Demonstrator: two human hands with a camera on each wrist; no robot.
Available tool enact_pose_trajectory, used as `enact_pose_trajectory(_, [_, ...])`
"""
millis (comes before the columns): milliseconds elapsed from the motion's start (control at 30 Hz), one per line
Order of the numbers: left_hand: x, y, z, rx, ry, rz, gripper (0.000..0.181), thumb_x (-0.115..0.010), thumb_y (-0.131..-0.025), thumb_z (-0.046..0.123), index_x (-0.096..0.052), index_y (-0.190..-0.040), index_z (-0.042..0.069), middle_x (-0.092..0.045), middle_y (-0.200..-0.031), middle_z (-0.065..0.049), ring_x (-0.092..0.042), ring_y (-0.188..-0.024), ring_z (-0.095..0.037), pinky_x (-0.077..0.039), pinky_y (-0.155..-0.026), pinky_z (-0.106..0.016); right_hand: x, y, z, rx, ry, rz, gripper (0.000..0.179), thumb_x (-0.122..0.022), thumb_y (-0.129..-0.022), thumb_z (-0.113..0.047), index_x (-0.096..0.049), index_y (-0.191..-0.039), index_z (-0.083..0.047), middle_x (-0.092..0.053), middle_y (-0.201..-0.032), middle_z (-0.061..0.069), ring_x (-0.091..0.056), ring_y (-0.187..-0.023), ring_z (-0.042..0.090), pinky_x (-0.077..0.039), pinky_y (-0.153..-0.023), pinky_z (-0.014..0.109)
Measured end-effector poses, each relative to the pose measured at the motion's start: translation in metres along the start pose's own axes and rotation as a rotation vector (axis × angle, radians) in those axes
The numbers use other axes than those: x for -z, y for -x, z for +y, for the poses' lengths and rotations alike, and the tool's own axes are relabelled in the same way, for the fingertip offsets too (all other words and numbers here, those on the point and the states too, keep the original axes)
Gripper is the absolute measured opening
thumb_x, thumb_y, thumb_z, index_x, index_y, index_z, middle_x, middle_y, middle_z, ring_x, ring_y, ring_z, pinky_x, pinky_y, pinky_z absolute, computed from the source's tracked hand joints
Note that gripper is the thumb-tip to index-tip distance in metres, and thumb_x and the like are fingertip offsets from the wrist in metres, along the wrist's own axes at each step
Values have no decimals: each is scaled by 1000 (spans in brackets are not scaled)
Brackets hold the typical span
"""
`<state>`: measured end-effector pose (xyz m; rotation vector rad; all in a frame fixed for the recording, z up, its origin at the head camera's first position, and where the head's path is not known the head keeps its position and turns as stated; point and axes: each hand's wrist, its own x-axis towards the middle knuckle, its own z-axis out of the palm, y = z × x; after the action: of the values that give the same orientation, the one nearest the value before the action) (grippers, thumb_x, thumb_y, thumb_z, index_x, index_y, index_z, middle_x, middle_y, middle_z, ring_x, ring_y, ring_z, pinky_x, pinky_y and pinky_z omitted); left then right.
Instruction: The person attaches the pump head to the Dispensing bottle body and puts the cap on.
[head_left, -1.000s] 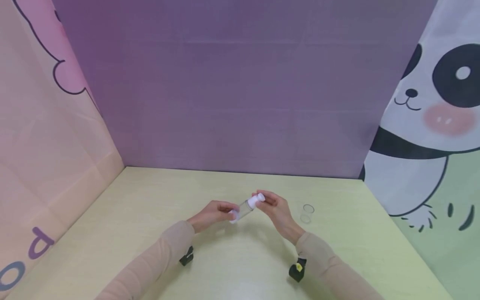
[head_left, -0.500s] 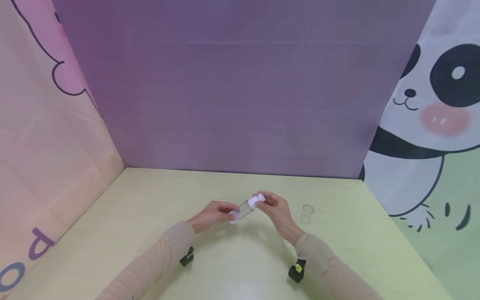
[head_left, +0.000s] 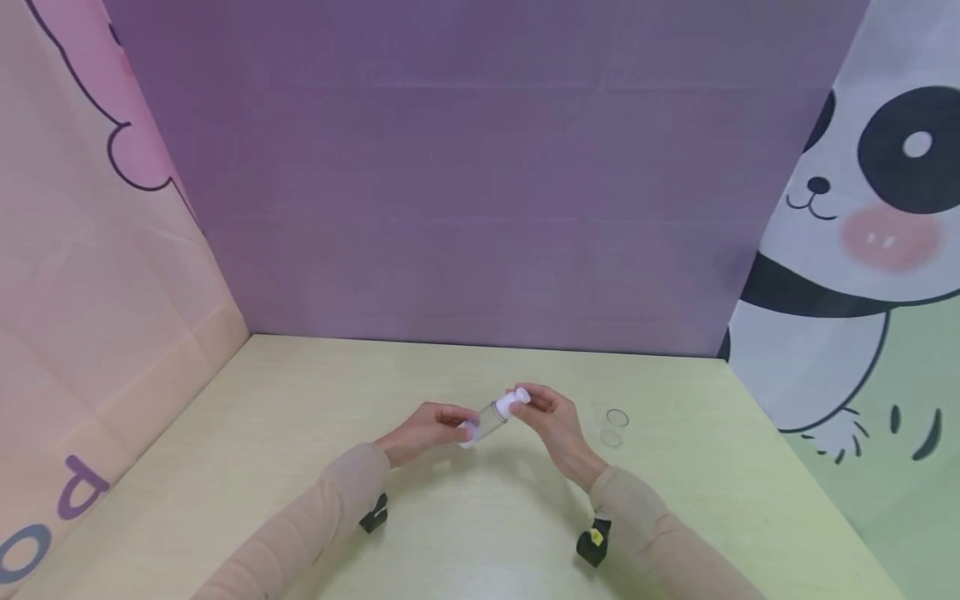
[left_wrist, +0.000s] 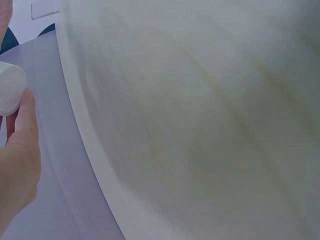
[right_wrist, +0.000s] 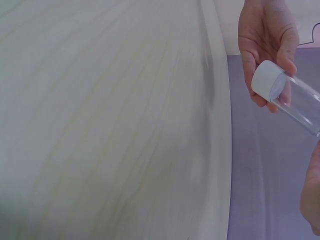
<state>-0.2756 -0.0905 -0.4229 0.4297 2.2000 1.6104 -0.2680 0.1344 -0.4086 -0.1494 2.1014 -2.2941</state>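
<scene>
Slightly right of centre in the head view is a small clear bottle (head_left: 491, 419), held tilted above the table. A white cap (right_wrist: 267, 81) covers its lower left end. The white top (head_left: 506, 405) at its other end flares at the tip. My left hand (head_left: 426, 431) pinches the lower cap between thumb and fingers. On the upper right, my right hand (head_left: 553, 423) holds the white top. In the left wrist view the white cap (left_wrist: 11, 89) is partly cut off at the edge. The right wrist view shows the bottle looking see-through, with no contents visible.
On the pale wooden table (head_left: 480, 533), right of my right hand, are a dark thin ring (head_left: 617, 417) and a fainter ring (head_left: 611, 437); whether they form one clear object I cannot tell. A purple sheet (head_left: 480, 183) stands behind, with printed sheets at both sides.
</scene>
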Motion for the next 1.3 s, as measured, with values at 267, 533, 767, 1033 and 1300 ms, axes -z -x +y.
enact_pose_trajectory(267, [1,0,0,-4,4,2,35,-65,-85,27,-62,-118,15,-56,-125,-7,-53,-107,-21,-44,-92,-40,-1,-1,0,3,-2,-8,44,-70,-78,-6,-55,-117,4,-67,-106,3,-62,-93,8,-49,-86,26])
enact_pose_trajectory(533, [1,-1,1,-3,-2,2,35,-65,-85,28,-62,-118,16,-56,-126,-7,-52,-107,-22,-43,-92,-41,1,0,-2,33,-63,-105,50,-67,-80,-4,-48,-126,3,-61,-121,10,-60,-103,8,-46,-91,25])
enact_pose_trajectory(767, [2,0,-1,-2,-2,-3,35,-65,-85,27,-62,-118,16,-56,-126,-8,-52,-108,-22,-43,-93,-42,2,1,-3,71,-115,-176,48,-60,-83,2,-43,-128,8,-63,-118,4,-60,-106,8,-44,-94,25])
enact_pose_trajectory(1033, [3,-1,-1,-13,0,-6,36,-65,-85,27,-62,-118,15,-55,-127,-8,-52,-108,-22,-44,-93,-41,0,1,-3,56,-127,-181,43,-56,-85,5,-43,-127,10,-66,-113,1,-60,-105,8,-44,-94,24])
enact_pose_trajectory(1300, [3,-1,-4,-14,-6,-6,36,-65,-85,27,-62,-119,16,-55,-128,-8,-52,-109,-23,-43,-94,-43,-1,1,-4,30,-109,-145,43,-59,-84,3,-45,-125,9,-67,-109,-2,-60,-103,8,-45,-93,24])
